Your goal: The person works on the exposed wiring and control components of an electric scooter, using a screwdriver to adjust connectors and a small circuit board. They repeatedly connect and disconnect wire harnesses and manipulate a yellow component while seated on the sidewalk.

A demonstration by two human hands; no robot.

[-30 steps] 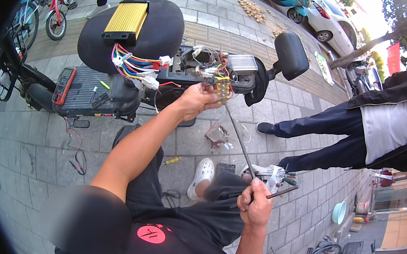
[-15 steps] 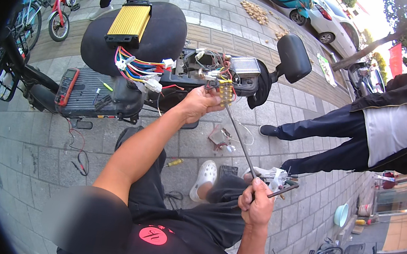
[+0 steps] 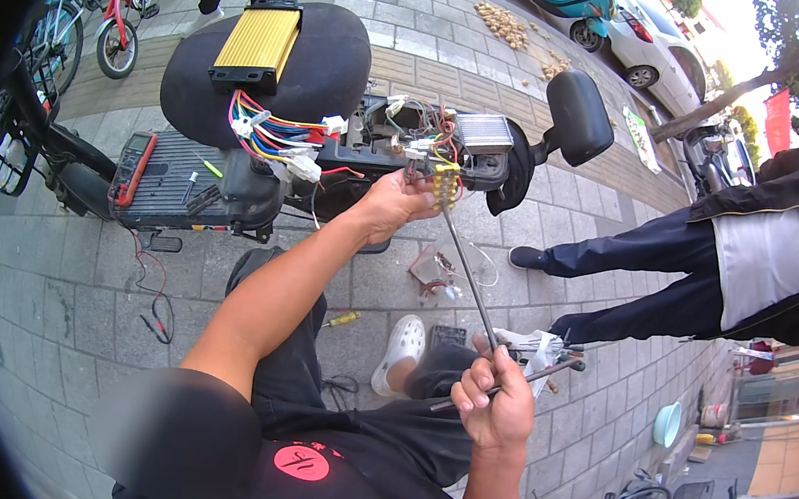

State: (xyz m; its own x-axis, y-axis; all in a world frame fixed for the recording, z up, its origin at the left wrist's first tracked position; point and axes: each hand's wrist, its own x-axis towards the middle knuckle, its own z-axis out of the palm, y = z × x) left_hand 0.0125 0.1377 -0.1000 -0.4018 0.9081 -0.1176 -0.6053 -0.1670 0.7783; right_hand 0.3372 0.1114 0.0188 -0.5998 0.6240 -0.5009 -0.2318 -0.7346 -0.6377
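Note:
My left hand [image 3: 397, 203] pinches a yellowish terminal block [image 3: 444, 192] at the near side of an opened electric scooter [image 3: 351, 154]. Wires run from the block into the scooter's open body. Closed around the crossbar of a long dark T-handle wrench [image 3: 472, 279], my right hand [image 3: 498, 401] sits low in front of my right knee. The shaft slants up and left, its tip meeting the block. Whether the tip is seated on a screw is too small to tell. Beside the wiring lies a silver finned controller [image 3: 484, 133].
A gold controller [image 3: 259, 42] rests on the black seat [image 3: 335, 57], its colored wires [image 3: 270, 129] hanging toward me. On the footboard lies a red multimeter [image 3: 134, 167]. A yellow-handled screwdriver [image 3: 341, 319] lies on the paving. Another person [image 3: 764, 252] stands at the right.
My right hand has shifted slightly down and regripped, its fingers now looser, and the crossbar shows on both sides of it. My left hand keeps the block in place.

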